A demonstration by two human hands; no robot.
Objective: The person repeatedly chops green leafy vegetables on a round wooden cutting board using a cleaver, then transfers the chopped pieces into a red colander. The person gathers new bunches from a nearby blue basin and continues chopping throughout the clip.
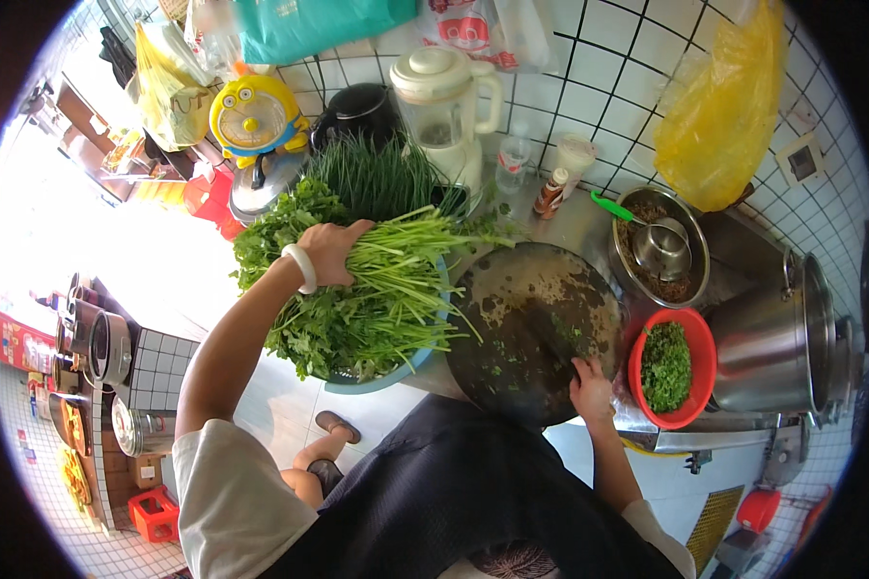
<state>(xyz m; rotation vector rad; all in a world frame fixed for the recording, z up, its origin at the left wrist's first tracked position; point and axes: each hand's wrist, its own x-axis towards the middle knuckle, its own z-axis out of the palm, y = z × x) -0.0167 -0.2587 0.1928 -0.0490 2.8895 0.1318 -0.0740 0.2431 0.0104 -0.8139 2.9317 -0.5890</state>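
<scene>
A light blue basin [388, 380] is heaped with leafy coriander [386, 309], its pale stems pointing right. My left hand [326, 255], with a white bangle at the wrist, is closed on the coriander at the top of the heap. Thin green chives [372, 179] lie behind it. To the right is a round, worn chopping board [492, 328] with green scraps on it. My right hand [591, 388] is closed at the board's right edge on a dark-bladed kitchen knife [547, 335], whose handle is hidden in my fingers.
Right of the board stand a red bowl [702, 391] of chopped greens, a steel bowl [620, 253] with a green-handled ladle [662, 249], and a large steel pot [768, 338]. A blender [444, 106] and bottles line the tiled wall. Another person's leg [321, 449] shows below the basin.
</scene>
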